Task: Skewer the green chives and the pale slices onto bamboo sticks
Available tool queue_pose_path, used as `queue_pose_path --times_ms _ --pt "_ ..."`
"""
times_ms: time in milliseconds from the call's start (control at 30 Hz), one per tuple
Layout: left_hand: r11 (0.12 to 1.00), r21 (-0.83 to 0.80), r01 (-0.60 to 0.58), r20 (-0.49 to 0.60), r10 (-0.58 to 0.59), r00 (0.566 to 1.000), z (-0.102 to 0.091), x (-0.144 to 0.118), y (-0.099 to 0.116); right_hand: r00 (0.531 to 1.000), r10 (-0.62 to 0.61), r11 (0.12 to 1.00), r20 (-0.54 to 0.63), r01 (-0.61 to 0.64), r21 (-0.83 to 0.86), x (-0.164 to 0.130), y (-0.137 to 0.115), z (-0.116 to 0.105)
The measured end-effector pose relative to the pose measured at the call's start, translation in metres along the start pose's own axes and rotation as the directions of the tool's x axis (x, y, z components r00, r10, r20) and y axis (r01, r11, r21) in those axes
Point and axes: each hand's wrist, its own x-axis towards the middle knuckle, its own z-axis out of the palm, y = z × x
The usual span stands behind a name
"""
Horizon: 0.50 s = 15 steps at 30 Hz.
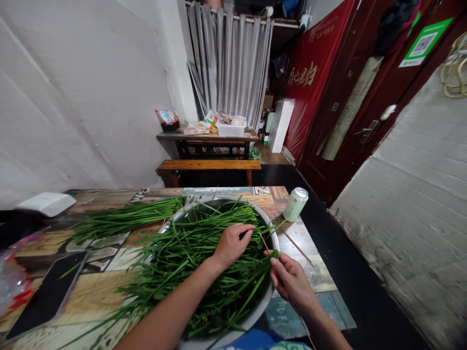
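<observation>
A large metal basin is heaped with long green garlic chives, whose ends hang over its left rim. Above the heap, my left hand is closed in a pinch, thumb and forefinger together; whatever is between the fingertips is too small to make out. At the basin's right rim, my right hand grips the ends of a small bunch of chives between thumb and fingers. A thin pale strand runs between the two hands. Thin brown sticks lean out over the table beside the rim.
Another pile of chives lies left of the basin on the patterned table. A phone and a white box are further left. A green can stands at the right edge. Beyond is a wooden bench.
</observation>
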Motion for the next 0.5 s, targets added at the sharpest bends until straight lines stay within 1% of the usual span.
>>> queue_pose_path --times_ms 100,200,300,500 --pt "0.995 -0.082 0.063 -0.001 -0.063 0.998 -0.0005 0.0002 0.0014 1.0 0.001 1.0 0.001 -0.001 0.007 0.0004 -0.0008 0.0004" --pt "0.982 -0.144 0.119 0.034 -0.115 0.993 0.0011 -0.0005 0.0004 1.0 0.0 1.0 0.008 0.0 0.016 0.0005 -0.0018 0.0011" --pt "0.979 -0.147 0.142 0.063 -0.134 0.989 0.0032 -0.0013 0.0007 1.0 0.007 1.0 0.004 -0.007 0.014 0.0004 -0.0024 0.0014" --pt "0.975 -0.144 0.167 0.074 -0.158 0.985 0.0038 -0.0011 0.0024 1.0 0.006 1.0 -0.006 -0.006 0.007 0.0011 -0.0006 0.0006"
